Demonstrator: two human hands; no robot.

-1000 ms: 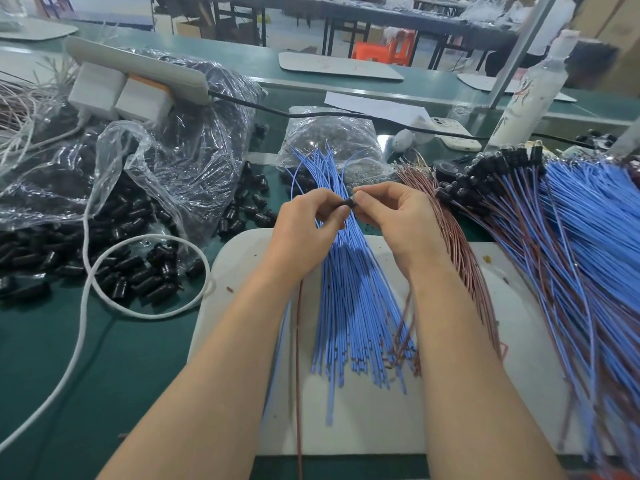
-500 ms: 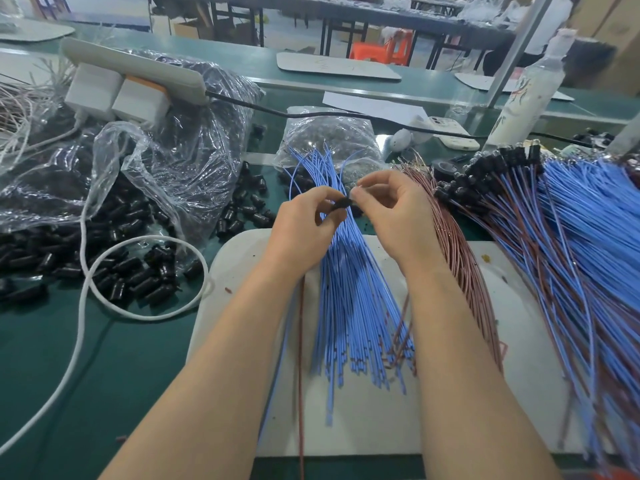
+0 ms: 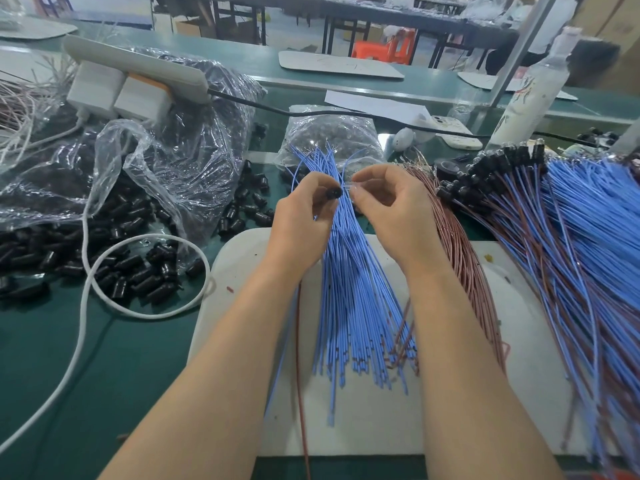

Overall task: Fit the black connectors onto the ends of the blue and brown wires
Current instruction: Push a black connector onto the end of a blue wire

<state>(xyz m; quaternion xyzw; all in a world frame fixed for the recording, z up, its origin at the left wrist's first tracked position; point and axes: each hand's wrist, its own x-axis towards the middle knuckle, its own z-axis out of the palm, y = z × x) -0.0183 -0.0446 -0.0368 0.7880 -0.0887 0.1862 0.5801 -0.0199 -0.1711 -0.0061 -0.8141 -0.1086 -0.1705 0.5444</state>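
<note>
**Connector and pinched fingers face each other, nearly touching**

From where I stand, the left hand (image 3: pixel 301 220) has a single black connector (image 3: pixel 335 192) pinched between thumb and forefinger, with one end turned sideways toward the other hand. The right hand (image 3: pixel 394 216) sits just beside it at the same height. Its thumb and forefinger tips (image 3: pixel 358 199) are pressed together on something small and pale. That spot is too blurred to say whether it is a wire end, so I cannot tell what this hand holds. The other fingers of both hands are loosely curled in.

What the next move hangs on, I'd judge, is that small gap. The connector lies directly left of the right fingertips, and its long axis runs across, left to right, aimed at the pinch. The left hand has the connector, so the right would have to do the feeding in.

Below the left fingers a lone blue wire (image 3: pixel 277 362) and a lone brown wire (image 3: pixel 300 358) trail down toward the person, passing under the left wrist. The hand hides where their upper ends finish. Under both hands, fanned over a white pad (image 3: pixel 381 427), lies the loose sheaf of blue wires (image 3: pixel 349 289), with the sheaf of brown wires (image 3: pixel 460 258) just right of the right hand. Spare connectors (image 3: pixel 138 271) are heaped well to the left of the left fingers, and the capped wires (image 3: pixel 502 168) lie off to the right
</note>
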